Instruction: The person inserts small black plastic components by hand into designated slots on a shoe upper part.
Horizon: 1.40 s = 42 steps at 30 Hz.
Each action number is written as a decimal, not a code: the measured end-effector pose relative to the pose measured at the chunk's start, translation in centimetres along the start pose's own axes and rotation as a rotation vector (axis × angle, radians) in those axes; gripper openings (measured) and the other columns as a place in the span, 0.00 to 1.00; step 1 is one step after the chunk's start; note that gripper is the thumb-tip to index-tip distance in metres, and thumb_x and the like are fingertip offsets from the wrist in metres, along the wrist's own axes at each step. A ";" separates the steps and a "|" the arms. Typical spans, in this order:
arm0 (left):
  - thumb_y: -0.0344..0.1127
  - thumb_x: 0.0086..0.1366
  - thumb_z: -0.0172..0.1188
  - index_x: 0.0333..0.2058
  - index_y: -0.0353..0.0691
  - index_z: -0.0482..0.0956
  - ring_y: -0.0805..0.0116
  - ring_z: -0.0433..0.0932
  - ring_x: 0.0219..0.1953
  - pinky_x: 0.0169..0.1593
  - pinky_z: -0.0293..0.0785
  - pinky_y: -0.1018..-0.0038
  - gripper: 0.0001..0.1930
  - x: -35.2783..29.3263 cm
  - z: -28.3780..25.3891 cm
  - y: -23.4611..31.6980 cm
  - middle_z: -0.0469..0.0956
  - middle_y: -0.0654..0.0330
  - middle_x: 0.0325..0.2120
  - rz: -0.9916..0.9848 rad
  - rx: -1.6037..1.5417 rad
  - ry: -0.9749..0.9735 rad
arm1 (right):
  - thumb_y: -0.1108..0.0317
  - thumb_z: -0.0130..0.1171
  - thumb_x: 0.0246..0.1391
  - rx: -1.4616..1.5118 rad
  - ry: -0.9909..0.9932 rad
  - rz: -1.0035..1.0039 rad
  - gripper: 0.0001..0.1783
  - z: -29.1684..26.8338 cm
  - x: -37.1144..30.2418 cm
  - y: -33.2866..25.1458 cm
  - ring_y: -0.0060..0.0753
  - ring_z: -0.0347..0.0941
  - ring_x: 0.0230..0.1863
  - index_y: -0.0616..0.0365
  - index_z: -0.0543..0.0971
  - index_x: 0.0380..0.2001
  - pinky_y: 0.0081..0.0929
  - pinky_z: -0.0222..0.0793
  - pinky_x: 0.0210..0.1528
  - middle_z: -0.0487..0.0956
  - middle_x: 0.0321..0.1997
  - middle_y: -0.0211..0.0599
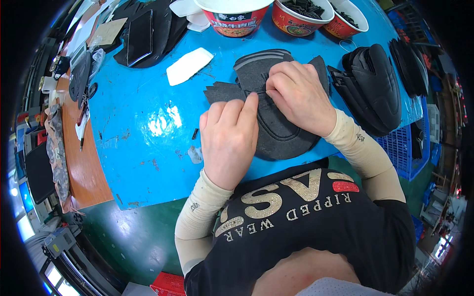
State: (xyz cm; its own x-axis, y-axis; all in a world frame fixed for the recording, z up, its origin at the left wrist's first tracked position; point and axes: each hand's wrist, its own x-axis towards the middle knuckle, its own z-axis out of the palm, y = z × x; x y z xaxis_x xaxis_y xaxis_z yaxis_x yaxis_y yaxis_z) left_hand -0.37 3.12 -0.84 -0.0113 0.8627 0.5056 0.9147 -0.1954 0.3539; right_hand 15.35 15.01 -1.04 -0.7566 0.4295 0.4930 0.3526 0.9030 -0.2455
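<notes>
A stack of dark grey, felt-like cut pieces [282, 133] lies on the blue table, with a rounded near end, a stitched curved line and side flaps. My left hand [229, 135] rests at its left side, fingers curled and the index fingertip on a cross seam near the middle. Opposite it, my right hand [301, 96] pinches at the same seam, thumb and index finger close together. Whatever small part lies between those fingertips is hidden. The left flap [222, 92] spreads out beyond my left knuckles.
Paper tubs line the far edge: a large red one [234, 22] and two holding small black pieces [303, 9]. Stacked black padded pieces [373, 89] stand at right, above a blue crate [405, 153]. A white sheet [190, 66] and a phone [140, 38] lie at far left.
</notes>
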 end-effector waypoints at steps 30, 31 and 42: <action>0.20 0.65 0.60 0.46 0.32 0.76 0.76 0.79 0.39 0.47 0.77 0.79 0.11 -1.7 -1.0 1.6 0.79 0.60 0.39 -0.700 -1.520 0.012 | 0.68 0.71 0.44 0.535 0.133 0.306 0.09 -2.8 -3.3 -2.5 0.37 0.73 0.43 0.52 0.81 0.29 0.33 0.65 0.48 0.78 0.39 0.31; 0.19 0.64 0.61 0.47 0.32 0.76 0.75 0.79 0.39 0.45 0.77 0.79 0.13 -1.8 -0.9 2.1 0.79 0.59 0.39 -0.685 -1.466 -0.007 | 0.69 0.70 0.45 0.585 0.084 0.295 0.09 -3.1 -3.4 -3.2 0.36 0.74 0.42 0.53 0.80 0.29 0.31 0.65 0.47 0.78 0.39 0.31; 0.18 0.61 0.64 0.42 0.31 0.78 0.75 0.78 0.40 0.44 0.77 0.80 0.11 -2.3 0.2 3.0 0.77 0.57 0.41 -0.635 -1.492 0.025 | 0.71 0.62 0.55 0.887 -0.115 0.419 0.05 -4.0 -3.9 -3.8 0.32 0.76 0.39 0.61 0.78 0.32 0.28 0.71 0.42 0.77 0.38 0.37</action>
State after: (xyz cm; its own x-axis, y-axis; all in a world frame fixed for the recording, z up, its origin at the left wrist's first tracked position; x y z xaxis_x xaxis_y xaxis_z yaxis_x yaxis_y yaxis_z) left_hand 2.51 0.65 -1.11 -0.2339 0.9722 -0.0055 -0.4246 -0.0971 0.9001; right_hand 19.18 9.98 1.28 -0.7302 0.6665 0.1503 0.0997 0.3216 -0.9416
